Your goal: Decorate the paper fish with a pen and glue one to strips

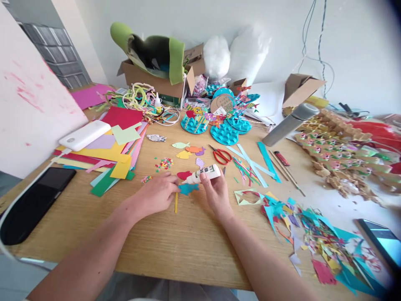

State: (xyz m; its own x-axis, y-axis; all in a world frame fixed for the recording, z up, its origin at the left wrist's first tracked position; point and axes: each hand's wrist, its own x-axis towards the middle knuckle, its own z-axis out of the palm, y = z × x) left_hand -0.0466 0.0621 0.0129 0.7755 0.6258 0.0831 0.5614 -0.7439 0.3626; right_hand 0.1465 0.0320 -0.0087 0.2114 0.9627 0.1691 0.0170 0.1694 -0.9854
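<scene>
My right hand (pixel 216 192) is wrapped round a white glue bottle (pixel 206 174), tilted so that its nozzle points left and down over the paper fish. A blue paper fish (pixel 189 189) lies on the table just under the bottle, with a red paper fish (pixel 184 175) behind it. My left hand (pixel 159 191) rests on the table at the blue fish's left side, its fingers bent close together; what they press on, if anything, is hidden. Below its fingertips a thin yellow paper strip (pixel 176 203) lies on the wood.
Red scissors (pixel 222 155) lie behind the bottle, near several coloured paper fish (pixel 184 154). Stacked coloured paper (pixel 125 119) and a black phone (pixel 40 196) are at the left. Paper scraps (pixel 322 238) and a grey flask (pixel 290 124) are at the right. Blue egg-tray pieces (pixel 224 133) stand behind.
</scene>
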